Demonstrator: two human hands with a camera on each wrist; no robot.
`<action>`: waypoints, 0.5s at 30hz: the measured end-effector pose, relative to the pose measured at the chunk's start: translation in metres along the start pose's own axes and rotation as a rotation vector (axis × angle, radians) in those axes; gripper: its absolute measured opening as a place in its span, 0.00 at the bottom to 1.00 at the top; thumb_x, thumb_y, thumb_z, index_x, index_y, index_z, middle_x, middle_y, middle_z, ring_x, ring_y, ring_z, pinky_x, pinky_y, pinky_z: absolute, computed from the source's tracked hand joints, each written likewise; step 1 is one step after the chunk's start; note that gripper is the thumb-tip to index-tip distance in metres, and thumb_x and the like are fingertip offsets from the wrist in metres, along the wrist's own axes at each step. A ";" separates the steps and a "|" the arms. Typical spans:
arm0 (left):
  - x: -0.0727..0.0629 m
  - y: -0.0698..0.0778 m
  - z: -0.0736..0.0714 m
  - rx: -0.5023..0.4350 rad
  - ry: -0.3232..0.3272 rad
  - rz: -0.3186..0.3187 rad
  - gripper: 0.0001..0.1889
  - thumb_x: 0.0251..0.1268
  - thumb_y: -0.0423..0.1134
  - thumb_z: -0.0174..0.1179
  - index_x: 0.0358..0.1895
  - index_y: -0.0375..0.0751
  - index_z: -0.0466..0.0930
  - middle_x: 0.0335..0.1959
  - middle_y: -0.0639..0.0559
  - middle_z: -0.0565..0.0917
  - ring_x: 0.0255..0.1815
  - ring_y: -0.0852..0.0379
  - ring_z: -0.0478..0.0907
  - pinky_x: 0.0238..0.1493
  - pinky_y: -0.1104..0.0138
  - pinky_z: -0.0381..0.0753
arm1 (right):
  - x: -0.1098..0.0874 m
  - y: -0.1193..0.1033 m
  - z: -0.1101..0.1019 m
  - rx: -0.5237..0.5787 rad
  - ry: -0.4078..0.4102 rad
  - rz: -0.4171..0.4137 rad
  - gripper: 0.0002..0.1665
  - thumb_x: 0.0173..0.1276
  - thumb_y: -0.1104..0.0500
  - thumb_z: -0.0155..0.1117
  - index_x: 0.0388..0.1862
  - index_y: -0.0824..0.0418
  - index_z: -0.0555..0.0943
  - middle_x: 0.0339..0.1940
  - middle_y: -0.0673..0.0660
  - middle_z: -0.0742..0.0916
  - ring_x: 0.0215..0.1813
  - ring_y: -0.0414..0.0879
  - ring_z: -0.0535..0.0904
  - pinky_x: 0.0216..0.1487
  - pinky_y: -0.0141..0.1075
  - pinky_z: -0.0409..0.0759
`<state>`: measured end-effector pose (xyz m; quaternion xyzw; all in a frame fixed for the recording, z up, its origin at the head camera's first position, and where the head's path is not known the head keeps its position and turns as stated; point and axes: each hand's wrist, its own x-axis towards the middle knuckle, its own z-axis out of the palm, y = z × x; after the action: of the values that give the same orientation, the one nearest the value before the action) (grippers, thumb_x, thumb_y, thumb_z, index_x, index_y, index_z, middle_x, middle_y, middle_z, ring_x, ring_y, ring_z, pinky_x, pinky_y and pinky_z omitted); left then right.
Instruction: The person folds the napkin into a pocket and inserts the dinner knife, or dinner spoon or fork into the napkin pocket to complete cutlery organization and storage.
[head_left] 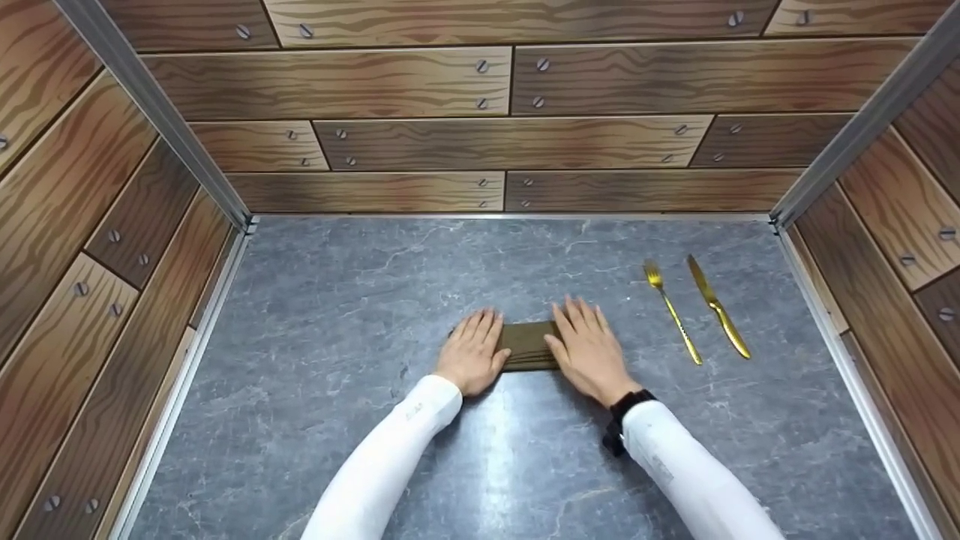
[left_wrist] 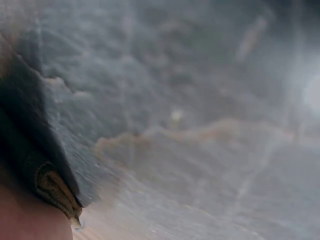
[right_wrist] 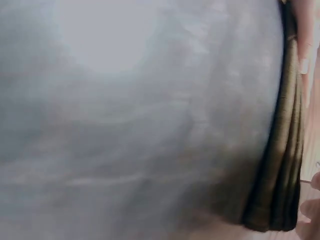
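A folded olive-brown cloth (head_left: 529,346) lies flat on the grey marbled table, its layers stacked along the near edge. My left hand (head_left: 471,352) rests flat over the cloth's left end, fingers pointing away from me. Over the right end lies my right hand (head_left: 589,349), fingers straight and thumb toward the middle. Between the hands the cloth's centre shows. In the left wrist view a rolled edge of the cloth (left_wrist: 57,192) sticks out beside the hand. The right wrist view has the cloth's layered folds (right_wrist: 282,150) at its right side, with fingers over them.
To the right lie a gold fork (head_left: 675,319) and, beyond it, a gold knife (head_left: 718,307), both with tips pointing away. Wood-patterned walls (head_left: 495,142) with metal edge strips (head_left: 847,375) enclose the table (head_left: 337,300) at the back and both sides.
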<state>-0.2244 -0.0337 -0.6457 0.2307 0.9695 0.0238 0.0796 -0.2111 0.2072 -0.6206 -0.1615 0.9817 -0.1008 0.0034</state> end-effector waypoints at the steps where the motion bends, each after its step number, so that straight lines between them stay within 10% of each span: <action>1: 0.000 0.000 0.000 0.000 0.000 0.000 0.36 0.80 0.61 0.27 0.82 0.47 0.38 0.83 0.50 0.45 0.84 0.53 0.40 0.82 0.59 0.39 | 0.003 -0.001 0.001 -0.009 -0.005 -0.006 0.39 0.81 0.38 0.34 0.82 0.57 0.54 0.82 0.61 0.57 0.83 0.58 0.47 0.82 0.54 0.42; 15: -0.002 -0.002 -0.002 -0.023 -0.010 -0.003 0.36 0.80 0.62 0.27 0.82 0.49 0.38 0.83 0.50 0.45 0.84 0.51 0.39 0.82 0.58 0.39 | 0.006 0.003 0.022 -0.057 -0.050 -0.026 0.40 0.82 0.40 0.37 0.82 0.62 0.50 0.83 0.63 0.55 0.83 0.58 0.44 0.82 0.53 0.43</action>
<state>-0.2238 -0.0364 -0.6439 0.2283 0.9691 0.0339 0.0870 -0.2166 0.2035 -0.6421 -0.1765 0.9817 -0.0686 0.0219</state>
